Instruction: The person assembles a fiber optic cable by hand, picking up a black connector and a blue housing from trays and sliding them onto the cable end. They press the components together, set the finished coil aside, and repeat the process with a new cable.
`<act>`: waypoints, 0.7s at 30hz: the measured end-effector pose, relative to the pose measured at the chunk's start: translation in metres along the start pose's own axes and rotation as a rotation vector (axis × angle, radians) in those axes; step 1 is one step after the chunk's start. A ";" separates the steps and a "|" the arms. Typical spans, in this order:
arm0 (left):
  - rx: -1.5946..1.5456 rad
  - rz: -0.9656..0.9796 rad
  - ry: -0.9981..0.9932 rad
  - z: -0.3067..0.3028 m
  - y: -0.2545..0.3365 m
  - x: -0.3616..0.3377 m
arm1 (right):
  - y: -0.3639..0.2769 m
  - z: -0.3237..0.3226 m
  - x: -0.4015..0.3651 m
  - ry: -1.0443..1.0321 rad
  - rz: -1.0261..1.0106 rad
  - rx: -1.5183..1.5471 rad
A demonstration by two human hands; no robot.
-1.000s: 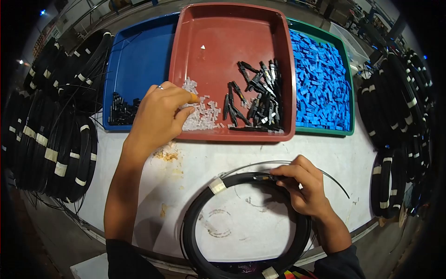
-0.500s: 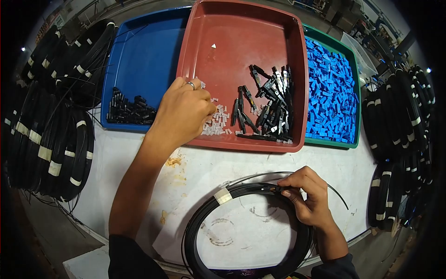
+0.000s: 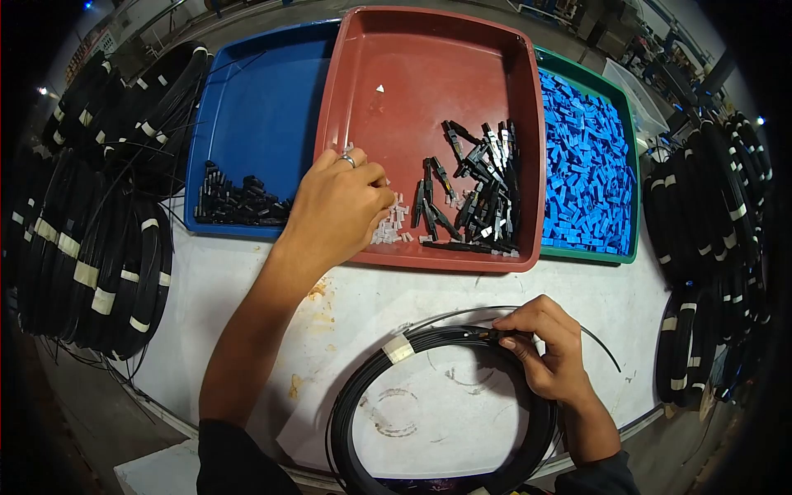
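You have the black cable coil (image 3: 342,421) lying on the table at your 6 o'clock. Your right hand (image 3: 544,346) pinches its top strand tight at the coil's 1 o'clock. Your left hand (image 3: 334,206) curls over the white clips (image 3: 394,227) in the red tray (image 3: 429,66) at 12 o'clock. Whether it holds one cannot be told. Black connectors (image 3: 478,190) lie at its 3 o'clock.

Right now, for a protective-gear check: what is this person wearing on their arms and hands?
No gloves: the left hand and right hand are both bare. A thin silver-coloured metal ring sits on one left-hand finger. The dark left sleeve and dark right sleeve end near the elbows, leaving the forearms uncovered.
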State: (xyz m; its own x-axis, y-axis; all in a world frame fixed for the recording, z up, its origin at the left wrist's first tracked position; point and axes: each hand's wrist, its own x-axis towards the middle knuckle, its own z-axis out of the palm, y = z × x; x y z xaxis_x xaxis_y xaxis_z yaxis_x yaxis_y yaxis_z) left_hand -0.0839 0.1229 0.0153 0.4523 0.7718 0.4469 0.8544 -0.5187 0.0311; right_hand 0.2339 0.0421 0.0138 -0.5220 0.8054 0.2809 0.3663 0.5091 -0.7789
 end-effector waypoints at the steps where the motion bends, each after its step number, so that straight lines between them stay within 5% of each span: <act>1: 0.001 -0.017 -0.010 0.001 0.000 0.000 | 0.000 0.000 0.000 -0.003 0.003 0.000; 14: -0.018 -0.023 0.029 0.005 -0.001 -0.002 | 0.001 0.000 -0.001 0.001 -0.004 -0.006; 21: -0.504 -0.275 0.092 -0.014 0.027 0.001 | -0.003 -0.001 -0.002 0.033 -0.016 -0.032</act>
State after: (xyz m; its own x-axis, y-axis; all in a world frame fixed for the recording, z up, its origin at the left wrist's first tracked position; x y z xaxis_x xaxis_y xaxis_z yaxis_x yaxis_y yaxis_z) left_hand -0.0639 0.1044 0.0294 0.1879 0.8796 0.4371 0.7000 -0.4321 0.5686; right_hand 0.2348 0.0396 0.0161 -0.5019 0.8068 0.3118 0.3828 0.5305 -0.7563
